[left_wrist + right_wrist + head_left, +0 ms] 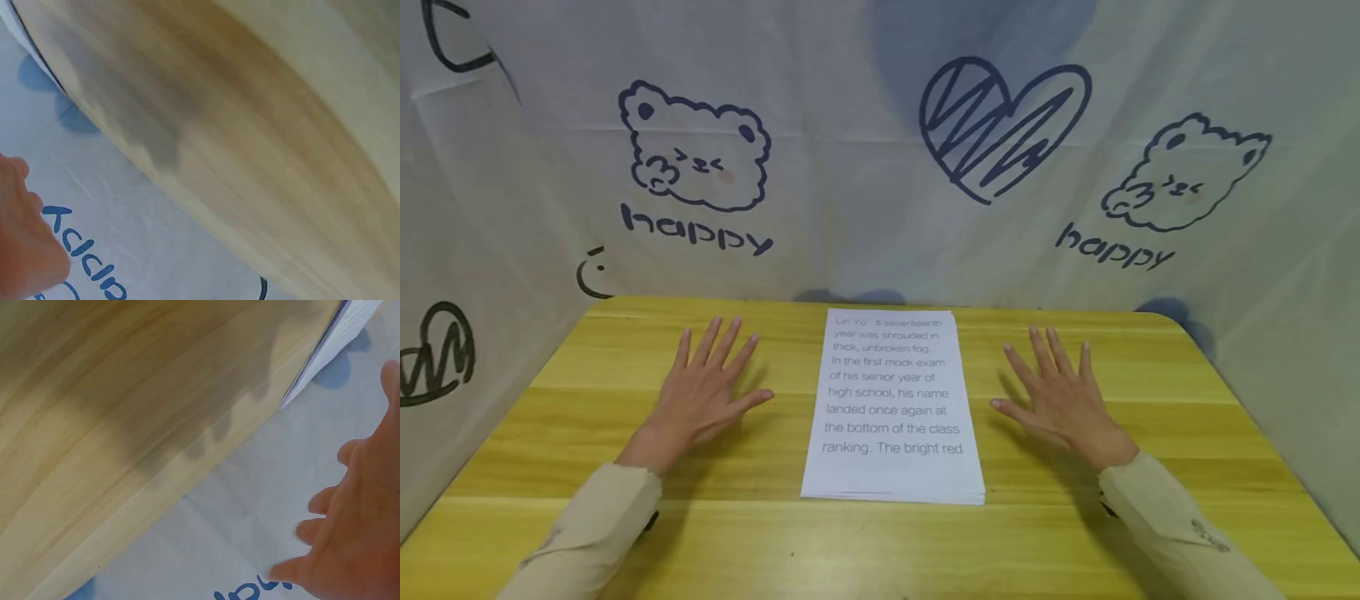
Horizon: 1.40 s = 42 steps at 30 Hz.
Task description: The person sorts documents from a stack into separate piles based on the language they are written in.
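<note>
A stack of white printed paper (891, 404) lies in the middle of the wooden table, its text facing me. To its left is my left hand (703, 387), palm down with straight, spread fingers, apart from the sheets. My right hand (1060, 400) is spread the same way on the other side, also apart from the paper and holding nothing. Both hands cast shadows on the wood and seem to hover over it. In the right wrist view, the right hand (356, 519) appears at the right edge, while the left wrist view catches only part of the left hand (28, 244).
The yellow wood-grain table (737, 542) has rounded far corners. Behind and beside it hangs a pale cloth (850, 167) with drawn bears, a heart and the word "happy". Beige sleeves (587, 525) cover both forearms.
</note>
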Motion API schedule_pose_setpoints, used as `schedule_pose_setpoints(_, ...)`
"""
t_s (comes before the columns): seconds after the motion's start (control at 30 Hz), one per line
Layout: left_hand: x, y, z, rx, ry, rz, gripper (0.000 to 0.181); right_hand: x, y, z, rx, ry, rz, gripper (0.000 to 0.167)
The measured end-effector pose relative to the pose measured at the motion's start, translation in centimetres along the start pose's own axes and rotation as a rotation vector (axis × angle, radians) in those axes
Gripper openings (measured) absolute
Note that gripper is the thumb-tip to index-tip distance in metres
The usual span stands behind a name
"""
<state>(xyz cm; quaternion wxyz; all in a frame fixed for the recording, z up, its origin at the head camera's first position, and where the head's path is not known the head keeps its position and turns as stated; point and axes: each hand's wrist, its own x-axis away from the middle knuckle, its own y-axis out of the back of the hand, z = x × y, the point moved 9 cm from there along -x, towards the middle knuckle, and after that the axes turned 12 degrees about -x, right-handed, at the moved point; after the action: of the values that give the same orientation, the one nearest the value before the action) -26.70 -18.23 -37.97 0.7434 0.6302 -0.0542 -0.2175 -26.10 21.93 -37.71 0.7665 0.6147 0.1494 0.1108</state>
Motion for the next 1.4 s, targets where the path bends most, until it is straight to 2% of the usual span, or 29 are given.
schedule_pose_setpoints(0.1, 0.0, -0.4, 0.1, 0.146, 0.037, 0.079, 0.085, 0.2, -0.1, -0.2, -0.050, -0.030, 0.025, 0.080)
schedule_pose_setpoints(0.2, 0.1, -0.6, 0.0, 0.336, 0.077, 0.135, 0.084, 0.3, -0.2, -0.4, -0.109, -0.062, 0.045, 0.076)
schedule_pose_setpoints(0.4, 0.0, -0.1, -0.1, 0.685, 0.155, 0.152, 0.087, 0.3, 0.2, -0.1, -0.244, -0.094, 0.011, 0.071)
schedule_pose_setpoints(0.6, 0.3, -0.4, -0.9, 0.949, 0.251, 0.213, 0.082, -0.1, 0.9, 0.5, -0.516, -0.092, -0.042, 0.064)
schedule_pose_setpoints(0.8, -0.2, -0.2, -2.9, 1.100, 0.257, 0.258, 0.072, -0.6, 1.0, 1.0, -0.719, -0.137, -0.046, 0.059)
schedule_pose_setpoints(1.0, -1.1, -0.4, -4.2, 1.183, 0.228, 0.264, 0.062, -1.5, -0.1, 1.8, -0.871, -0.151, 0.044, 0.056)
schedule_pose_setpoints(1.2, -2.1, -1.9, -4.5, 1.348, 0.259, 0.321, 0.060, -2.5, -1.6, 2.4, -1.046, -0.169, 0.144, 0.053)
schedule_pose_setpoints(1.4, -3.3, -3.4, -4.9, 1.394, 0.318, 0.348, 0.057, -3.4, -2.8, 1.8, -1.079, -0.255, 0.167, 0.052)
